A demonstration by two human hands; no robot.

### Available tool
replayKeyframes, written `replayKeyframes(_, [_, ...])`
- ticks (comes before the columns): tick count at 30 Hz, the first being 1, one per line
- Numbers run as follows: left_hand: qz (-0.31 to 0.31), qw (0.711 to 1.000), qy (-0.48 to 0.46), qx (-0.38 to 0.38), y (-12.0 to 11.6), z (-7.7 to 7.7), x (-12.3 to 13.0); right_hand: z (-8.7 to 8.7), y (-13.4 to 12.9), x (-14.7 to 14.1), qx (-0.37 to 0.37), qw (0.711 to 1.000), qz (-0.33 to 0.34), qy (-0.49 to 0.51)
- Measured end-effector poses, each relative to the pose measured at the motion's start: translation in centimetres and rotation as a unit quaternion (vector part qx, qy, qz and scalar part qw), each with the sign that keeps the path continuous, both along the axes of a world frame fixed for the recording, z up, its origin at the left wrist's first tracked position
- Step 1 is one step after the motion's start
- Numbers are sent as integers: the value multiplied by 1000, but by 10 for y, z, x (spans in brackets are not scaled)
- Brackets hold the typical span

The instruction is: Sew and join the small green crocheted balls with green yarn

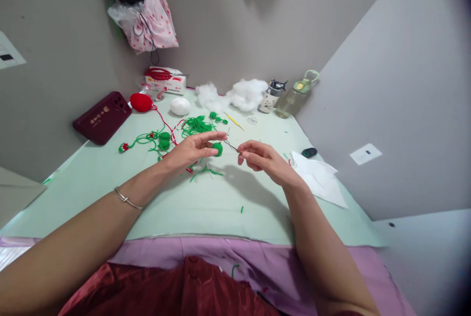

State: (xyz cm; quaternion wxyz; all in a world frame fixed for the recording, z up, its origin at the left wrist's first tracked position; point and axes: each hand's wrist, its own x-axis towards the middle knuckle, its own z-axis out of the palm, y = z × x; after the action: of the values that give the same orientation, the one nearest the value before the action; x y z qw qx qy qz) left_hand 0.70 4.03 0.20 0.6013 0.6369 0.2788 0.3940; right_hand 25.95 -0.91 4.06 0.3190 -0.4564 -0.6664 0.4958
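My left hand [194, 148] is closed round a small green crocheted ball [218, 148], which shows at its fingertips above the pale green table [235, 225]. To the right, my right hand [263, 160] pinches a thin dark metal tool [231, 145] between thumb and fingers. The tool slants up and left to the fingertips of my left hand, where a fine strand seems to run; its exact path is too small to tell. Behind my left hand lies a heap of green yarn [197, 126].
Green pieces [164, 140], a red yarn ball [141, 102], a white ball [180, 106] and a maroon phone [103, 117] lie left. Behind are white stuffing [247, 94], a yellow hook [233, 120], a pen cup [270, 100] and a bottle [292, 97]. White paper [321, 181] lies right.
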Motion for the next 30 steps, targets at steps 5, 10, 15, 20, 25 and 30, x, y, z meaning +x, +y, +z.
replayKeyframes(5, [3,997,39,68,-5,2,2,-8,4,-1,-17,999,-17,-25])
replayKeyframes(10, [-9,995,71,67,-6,0,3,-5,0,-7,-14,999,-17,-27])
replayKeyframes(15, [-17,996,63,54,-8,1,4,-7,0,-13,-20,1000,-15,-10])
replayKeyframes(20, [-27,996,72,50,-8,3,4,-10,3,-11,-52,998,-6,19])
replayKeyframes(25, [-33,994,85,59,-8,4,4,-12,3,-11,-56,998,-7,32])
replayKeyframes(30, [-25,994,87,62,-7,3,4,-11,3,-15,-67,997,-10,47])
